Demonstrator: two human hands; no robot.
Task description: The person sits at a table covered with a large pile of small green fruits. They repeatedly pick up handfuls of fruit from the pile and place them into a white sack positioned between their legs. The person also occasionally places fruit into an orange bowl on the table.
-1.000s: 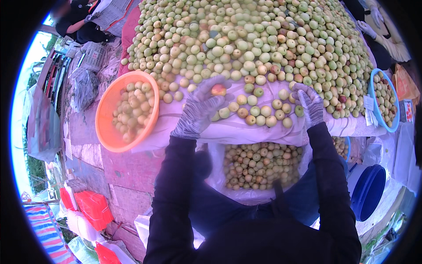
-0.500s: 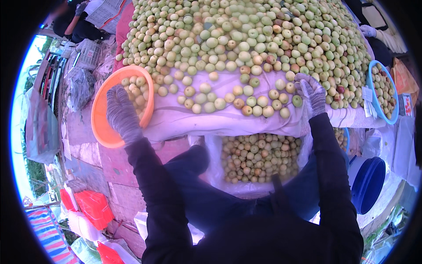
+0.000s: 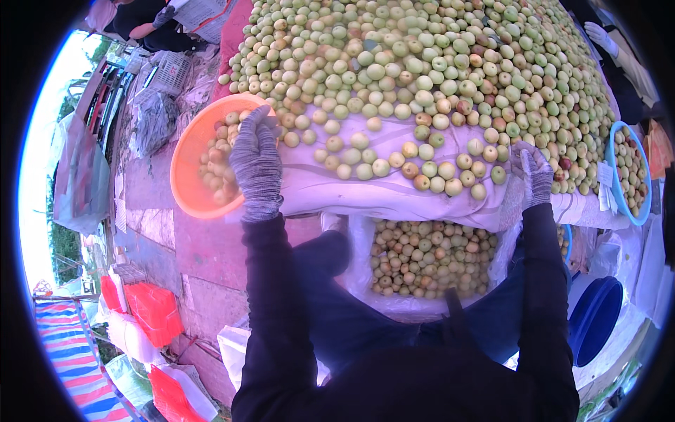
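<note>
My left hand [image 3: 256, 165], in a grey striped knit glove, is over the right rim of an orange basin [image 3: 188, 184]. Its fingers stretch out toward the far side, and I see nothing held in it. Small round yellow-green fruits [image 3: 216, 165], jujube-like, lie in the basin. At the table's near edge my right hand [image 3: 534, 174], gloved alike, has its fingers curled in beside a green fruit [image 3: 498, 174]; whatever they hold is hidden. A loose row of fruits [image 3: 446, 169] lies on the pale cloth [image 3: 337, 191] between my hands.
A large fruit heap [image 3: 450, 70] covers the table behind. Between my legs stands a lined crate of fruit [image 3: 430, 260]. To the right are a light-blue basin [image 3: 610, 169] with fruit and a dark-blue bucket [image 3: 596, 320]. Other people's gloved hands [image 3: 601, 39] show at the far corners.
My left hand has moved from inside the orange basin to its right rim. My right hand stays by the near edge with fingers curled. The whole view has shifted a little.
</note>
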